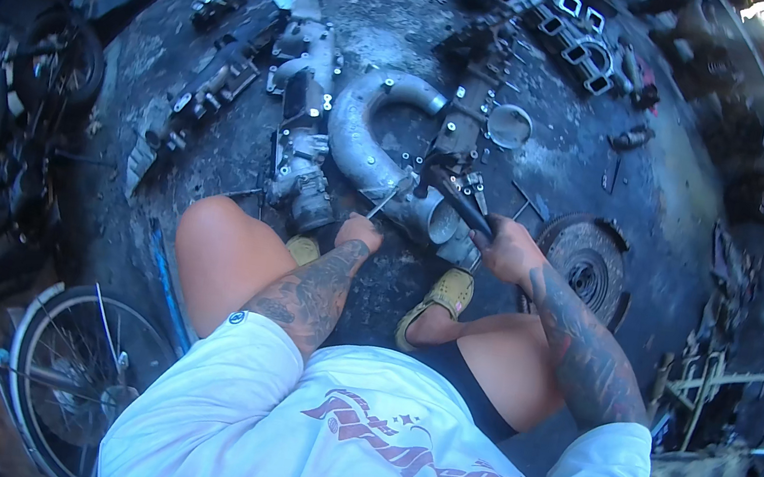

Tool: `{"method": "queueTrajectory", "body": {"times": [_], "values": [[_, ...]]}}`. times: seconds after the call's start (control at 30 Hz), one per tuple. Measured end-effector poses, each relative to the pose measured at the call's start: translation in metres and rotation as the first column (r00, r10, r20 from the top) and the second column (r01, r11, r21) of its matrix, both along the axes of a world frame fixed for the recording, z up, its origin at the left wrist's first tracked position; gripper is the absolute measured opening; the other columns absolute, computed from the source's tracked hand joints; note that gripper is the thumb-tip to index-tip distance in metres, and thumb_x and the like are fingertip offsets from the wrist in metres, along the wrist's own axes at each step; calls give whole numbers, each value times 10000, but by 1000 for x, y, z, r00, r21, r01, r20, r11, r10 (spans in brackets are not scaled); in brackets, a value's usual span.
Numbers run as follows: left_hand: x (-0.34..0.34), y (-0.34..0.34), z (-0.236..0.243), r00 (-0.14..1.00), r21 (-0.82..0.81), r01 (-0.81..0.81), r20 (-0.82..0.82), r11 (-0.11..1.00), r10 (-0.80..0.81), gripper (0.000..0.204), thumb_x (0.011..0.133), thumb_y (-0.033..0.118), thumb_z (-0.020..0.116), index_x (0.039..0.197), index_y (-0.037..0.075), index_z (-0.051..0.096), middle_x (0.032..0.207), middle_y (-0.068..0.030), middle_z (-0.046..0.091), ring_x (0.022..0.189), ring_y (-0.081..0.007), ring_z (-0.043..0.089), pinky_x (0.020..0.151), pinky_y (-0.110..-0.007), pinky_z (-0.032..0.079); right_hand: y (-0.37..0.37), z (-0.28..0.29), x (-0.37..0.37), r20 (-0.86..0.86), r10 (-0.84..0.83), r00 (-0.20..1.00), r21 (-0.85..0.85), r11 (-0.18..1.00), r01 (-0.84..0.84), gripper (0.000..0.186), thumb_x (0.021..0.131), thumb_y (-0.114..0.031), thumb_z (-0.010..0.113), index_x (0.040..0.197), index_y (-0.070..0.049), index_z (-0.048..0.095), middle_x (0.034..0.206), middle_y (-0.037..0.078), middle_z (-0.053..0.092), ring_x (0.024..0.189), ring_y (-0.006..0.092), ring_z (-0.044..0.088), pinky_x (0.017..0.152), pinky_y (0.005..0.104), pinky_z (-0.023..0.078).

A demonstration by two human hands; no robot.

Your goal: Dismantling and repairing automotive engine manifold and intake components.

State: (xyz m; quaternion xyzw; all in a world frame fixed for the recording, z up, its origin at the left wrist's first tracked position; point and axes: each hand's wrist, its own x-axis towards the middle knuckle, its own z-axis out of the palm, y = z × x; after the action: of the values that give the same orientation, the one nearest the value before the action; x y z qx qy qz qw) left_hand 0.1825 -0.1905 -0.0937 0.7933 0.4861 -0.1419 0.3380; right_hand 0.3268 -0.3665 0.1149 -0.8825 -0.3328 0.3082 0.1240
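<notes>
My left hand (360,232) is closed around a thin metal rod, like a chisel or punch (382,203). The rod's far end meets a curved, U-shaped metal pipe (356,130) near its lower, flanged end. My right hand (508,249) grips the dark handle of a hammer (463,205), which slants up and left toward the rod's tip; its head blends into the dark parts behind it. Left of the pipe lies a long cast-metal manifold (301,116). Another metal assembly (463,126) lies on the pipe's right, beside a round metal disc (509,127).
A round, rusty flywheel-like disc (586,273) lies right of my right hand. More manifolds (573,44) and engine parts (218,78) cover the dark floor (385,29). A bicycle wheel (75,380) stands at lower left, beside a blue bar (167,284). My yellow clogs (445,294) are close below the pipe.
</notes>
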Motion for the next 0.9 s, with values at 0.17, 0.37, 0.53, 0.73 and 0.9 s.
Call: {"method": "queueTrajectory", "body": {"times": [0.17, 0.37, 0.53, 0.73, 0.9], "values": [[-2, 4, 6, 994, -62, -108, -1, 992, 108, 477, 825, 329, 541, 1100, -59, 517, 1001, -196, 634, 965, -309, 618, 826, -392, 489, 125, -2, 12, 16, 529, 849, -140, 842, -522, 414, 836, -193, 544, 1227, -63, 504, 1010, 202, 619, 945, 335, 596, 819, 390, 460], [9, 10, -10, 984, -144, -23, -180, 989, -3, 502, 865, 183, 497, 1293, -49, 373, 1042, -78, 644, 903, -197, 648, 712, -346, 499, 242, -44, -13, 47, 628, 776, -221, 765, -605, 319, 823, -189, 501, 1117, -103, 591, 1006, 177, 628, 979, 323, 592, 838, 384, 467], [20, 14, -25, 965, -121, -12, -260, 993, -20, 508, 875, 180, 485, 1326, -10, 349, 1032, -76, 640, 871, -212, 647, 663, -384, 477, 284, -65, -19, -244, 854, 459, -594, 243, -767, 288, 837, -185, 467, 1072, -101, 610, 953, 159, 649, 897, 311, 623, 778, 375, 486], [26, 13, -34, 952, -202, -25, -304, 979, -39, 480, 856, 200, 525, 1277, 6, 404, 954, -64, 639, 786, -196, 642, 583, -380, 466, 293, -66, -16, 6, 730, 684, -319, 649, -691, 308, 801, -154, 487, 1075, -102, 617, 912, 191, 639, 910, 326, 615, 769, 389, 488], [25, 16, -32, 950, -236, -9, -307, 972, -65, 330, 840, 194, 535, 1146, 73, 512, 920, -70, 640, 768, -238, 643, 570, -376, 482, 304, -66, -18, -242, 850, 468, -580, 260, -772, 359, 800, -140, 480, 1145, -117, 574, 1027, 184, 617, 959, 332, 593, 819, 413, 461]]}}
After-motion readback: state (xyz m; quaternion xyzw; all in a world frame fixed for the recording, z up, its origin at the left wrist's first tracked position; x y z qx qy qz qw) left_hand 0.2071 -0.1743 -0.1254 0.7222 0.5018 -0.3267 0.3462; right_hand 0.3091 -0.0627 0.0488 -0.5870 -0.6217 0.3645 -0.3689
